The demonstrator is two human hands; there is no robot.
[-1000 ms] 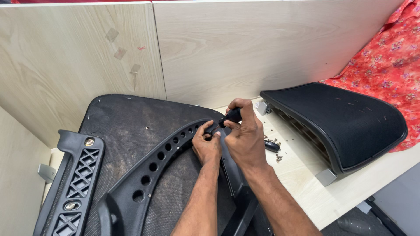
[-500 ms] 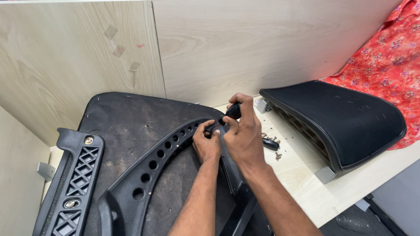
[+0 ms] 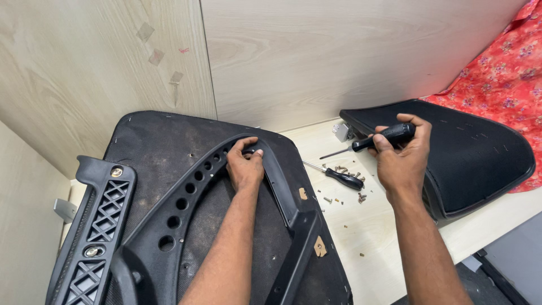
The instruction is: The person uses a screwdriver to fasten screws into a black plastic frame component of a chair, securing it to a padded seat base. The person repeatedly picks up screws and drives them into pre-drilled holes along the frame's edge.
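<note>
My left hand grips the top bend of a black curved plastic frame with a row of round holes, which lies on the dark underside of a chair seat. My right hand holds a black-handled screwdriver in the air to the right of the seat, its shaft pointing left and down. It hovers over the pale worktop, in front of a black mesh chair back.
A second small screwdriver and several loose screws lie on the pale wooden worktop. A black lattice armrest part lies at the left. Wood-grain panels wall the back. Red floral cloth lies at far right.
My right hand has pulled away from the frame's bend, moving right and up with the screwdriver. My left hand stays on the frame.
</note>
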